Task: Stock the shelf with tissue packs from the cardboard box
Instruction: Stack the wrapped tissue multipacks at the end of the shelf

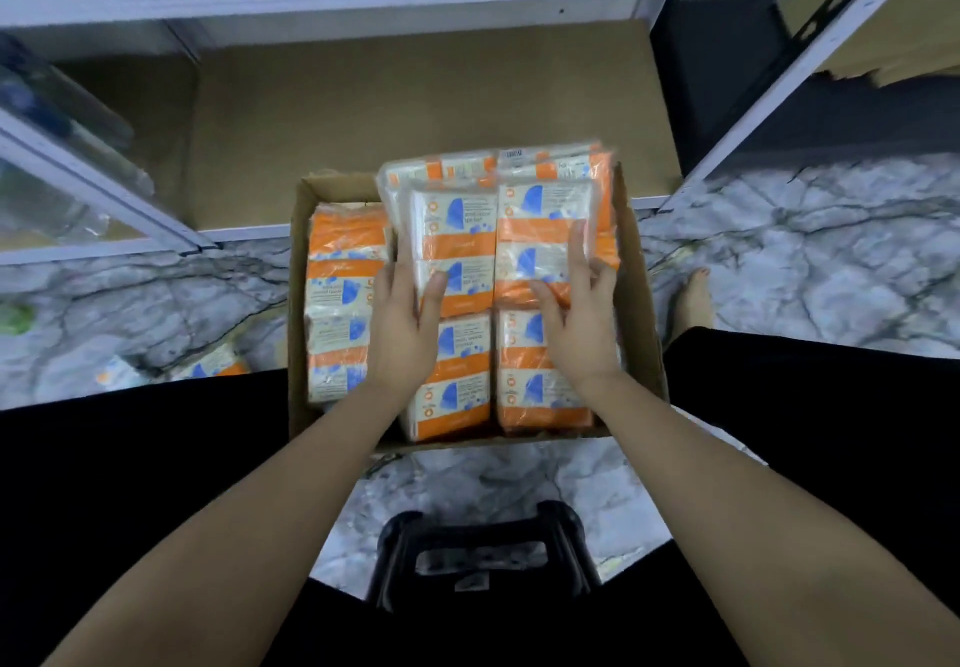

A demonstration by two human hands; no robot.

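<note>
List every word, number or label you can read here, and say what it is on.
Nothing here reads clearly.
Tissue packs held by the left hand and right hand: print beside the blue shapes, upside down and too blurred to quote.
Packs in the box: same print, blurred.
White sticker on the raised bundle's far edge: too small to read.
Shelf: no text visible.

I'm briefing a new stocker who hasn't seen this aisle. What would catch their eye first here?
The orange-and-white tissue bundle, gripped between the left hand and right hand above the open cardboard box at centre. More packs fill the box, and just beyond it lies the brown bottom shelf.
</note>
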